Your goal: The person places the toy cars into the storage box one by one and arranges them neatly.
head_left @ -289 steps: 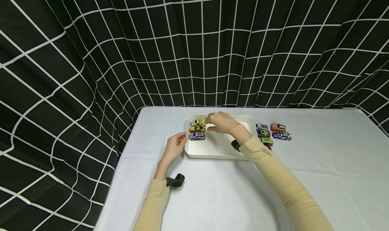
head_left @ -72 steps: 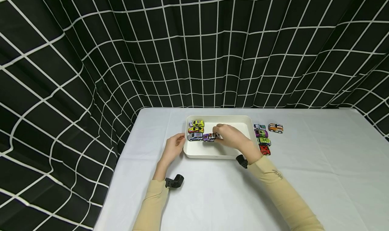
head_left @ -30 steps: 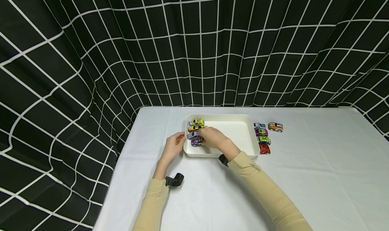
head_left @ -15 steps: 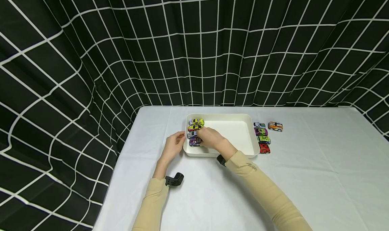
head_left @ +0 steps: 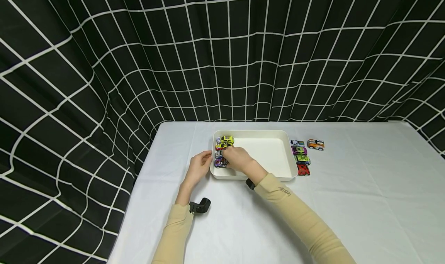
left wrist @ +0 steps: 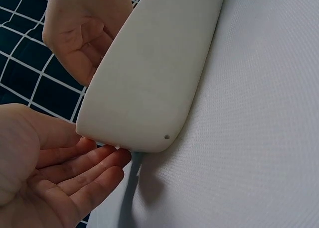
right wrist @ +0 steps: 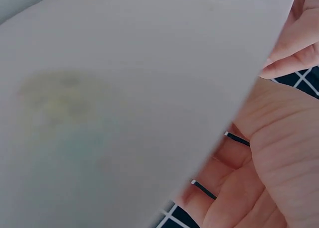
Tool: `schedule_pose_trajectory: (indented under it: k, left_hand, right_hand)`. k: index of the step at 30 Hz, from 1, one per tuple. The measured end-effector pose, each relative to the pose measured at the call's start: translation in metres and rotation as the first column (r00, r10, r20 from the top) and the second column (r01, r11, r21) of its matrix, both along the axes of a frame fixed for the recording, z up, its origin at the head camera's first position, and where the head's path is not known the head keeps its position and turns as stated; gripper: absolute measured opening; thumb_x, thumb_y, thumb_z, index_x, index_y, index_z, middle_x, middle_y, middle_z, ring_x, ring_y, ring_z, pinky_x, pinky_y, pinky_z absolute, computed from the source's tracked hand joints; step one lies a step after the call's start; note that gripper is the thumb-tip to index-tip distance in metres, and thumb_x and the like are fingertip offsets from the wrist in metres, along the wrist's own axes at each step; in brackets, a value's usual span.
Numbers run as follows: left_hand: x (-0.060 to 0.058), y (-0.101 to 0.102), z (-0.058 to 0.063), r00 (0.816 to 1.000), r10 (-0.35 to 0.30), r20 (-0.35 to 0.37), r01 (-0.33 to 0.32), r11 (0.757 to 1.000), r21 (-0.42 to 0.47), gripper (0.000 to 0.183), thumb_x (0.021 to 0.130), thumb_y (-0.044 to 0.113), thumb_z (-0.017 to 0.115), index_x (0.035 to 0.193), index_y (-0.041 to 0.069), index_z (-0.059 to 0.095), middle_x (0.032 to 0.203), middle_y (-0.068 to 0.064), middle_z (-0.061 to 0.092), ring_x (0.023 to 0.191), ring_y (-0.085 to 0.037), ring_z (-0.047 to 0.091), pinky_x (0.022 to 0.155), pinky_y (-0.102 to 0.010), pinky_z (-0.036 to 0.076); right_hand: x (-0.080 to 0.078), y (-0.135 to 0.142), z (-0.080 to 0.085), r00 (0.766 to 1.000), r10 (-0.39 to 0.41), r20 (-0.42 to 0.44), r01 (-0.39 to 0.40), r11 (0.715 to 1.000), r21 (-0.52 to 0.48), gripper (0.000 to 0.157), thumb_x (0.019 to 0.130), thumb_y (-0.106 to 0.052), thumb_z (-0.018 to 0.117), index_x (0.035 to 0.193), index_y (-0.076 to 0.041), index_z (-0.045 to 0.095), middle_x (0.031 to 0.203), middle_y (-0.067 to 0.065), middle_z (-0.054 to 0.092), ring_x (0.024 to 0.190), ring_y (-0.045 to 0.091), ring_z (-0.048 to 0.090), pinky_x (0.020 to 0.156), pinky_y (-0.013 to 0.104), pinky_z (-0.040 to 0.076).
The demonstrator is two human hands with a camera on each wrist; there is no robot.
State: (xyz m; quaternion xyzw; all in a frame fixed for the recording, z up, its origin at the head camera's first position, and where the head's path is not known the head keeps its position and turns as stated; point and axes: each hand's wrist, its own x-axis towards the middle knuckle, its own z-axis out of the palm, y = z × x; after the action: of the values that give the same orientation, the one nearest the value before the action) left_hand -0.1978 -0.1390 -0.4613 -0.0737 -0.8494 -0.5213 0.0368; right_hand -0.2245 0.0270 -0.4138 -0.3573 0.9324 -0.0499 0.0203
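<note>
In the head view, a white tray (head_left: 267, 156) holds a column of small toy cars along its left end. A yellow toy car (head_left: 227, 139) is at the back, then a yellow-and-red toy car (head_left: 222, 146), a silver toy car (head_left: 218, 154) and, nearest me, a purple toy car (head_left: 220, 163). My right hand (head_left: 240, 159) reaches into the tray, fingers bent at the right ends of the silver and purple cars, gripping the purple one. In the right wrist view the tray wall (right wrist: 164, 88) hides its fingertips. My left hand (left wrist: 55, 173) touches the tray's left end with fairly straight fingers.
Right of the tray, a column of toy cars (head_left: 299, 151) stands close along its side, with a red toy car (head_left: 303, 170) nearest me. An orange toy car (head_left: 315, 144) sits farther right. A white cloth covers the table (head_left: 365, 202); a black gridded curtain (head_left: 243, 63) hangs behind.
The purple car went from the table right of the tray into it, then below the silver car, and lately slid left to line up with the column. The left hand stays put.
</note>
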Motion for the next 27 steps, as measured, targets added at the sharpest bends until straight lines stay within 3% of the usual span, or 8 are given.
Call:
schedule_pose_trajectory:
  k: [9,17,27]
  left_hand:
    - [0.004,-0.001,0.003,0.998,-0.015,-0.053,0.015,1.000,0.003,0.029,0.091,0.003,0.052,0.115,-0.012,0.056,0.102,-0.026,0.063,0.093,-0.032,0.064,0.083,-0.033,0.054]
    - [0.000,0.002,0.001,1.000,0.009,0.021,-0.009,1.000,-0.004,0.030,0.092,0.003,0.053,0.119,-0.010,0.055,0.108,-0.026,0.061,0.098,-0.034,0.062,0.087,-0.036,0.052]
    - [0.001,0.001,0.002,0.999,0.020,0.030,-0.021,1.000,0.005,0.030,0.092,0.003,0.053,0.119,-0.010,0.055,0.109,-0.025,0.061,0.099,-0.033,0.062,0.088,-0.035,0.052]
  right_hand:
    - [-0.001,0.008,0.007,0.999,-0.008,-0.047,0.009,1.000,0.016,0.031,0.072,-0.019,0.080,0.095,-0.005,0.066,0.092,0.010,0.067,0.082,0.024,0.064,0.074,0.038,0.054]
    - [-0.001,0.031,0.019,0.993,-0.016,-0.118,0.013,1.000,-0.025,0.020,0.076,-0.016,0.076,0.089,-0.005,0.067,0.085,0.007,0.066,0.076,0.022,0.064,0.070,0.039,0.053]
    - [-0.005,0.074,0.029,0.989,-0.054,-0.140,0.050,0.998,-0.033,0.017,0.076,-0.013,0.075,0.088,-0.004,0.066,0.085,0.007,0.065,0.078,0.022,0.063,0.071,0.040,0.049]
